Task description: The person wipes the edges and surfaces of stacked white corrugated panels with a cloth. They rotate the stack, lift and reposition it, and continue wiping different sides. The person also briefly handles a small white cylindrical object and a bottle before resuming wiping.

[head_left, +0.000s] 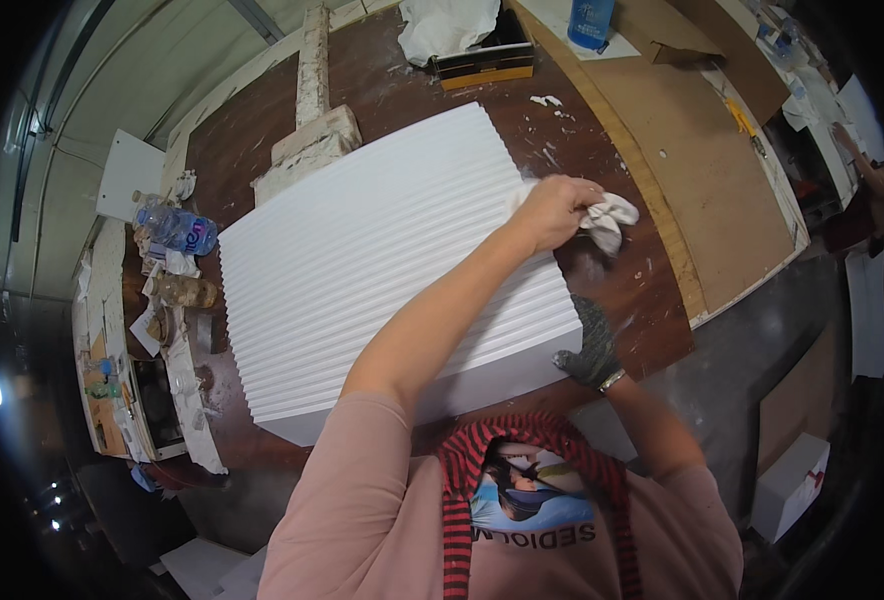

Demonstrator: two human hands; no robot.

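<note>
A large white ribbed panel [382, 270] lies on the dark brown tabletop, its parallel grooves running left to right. Its near side is a smooth, plain strip. My left arm reaches across it to the far right, where my bare left hand [559, 212] is closed on a crumpled white cloth [610, 222] at the panel's right edge. Part of the cloth is hidden under the fingers. At the near right corner, my right hand [592, 348], in a dark grey knit glove, grips the panel. The thumb lies on the near side and the fingers along the right edge.
A plastic bottle [177, 230] and a stained jar [184, 291] stand left of the panel. Behind it are a plaster-caked block [312, 145] and a black-and-yellow box [484, 62]. A brown board [702, 170] lies at the right, with a yellow-handled tool [740, 118] and blue bottle [590, 22].
</note>
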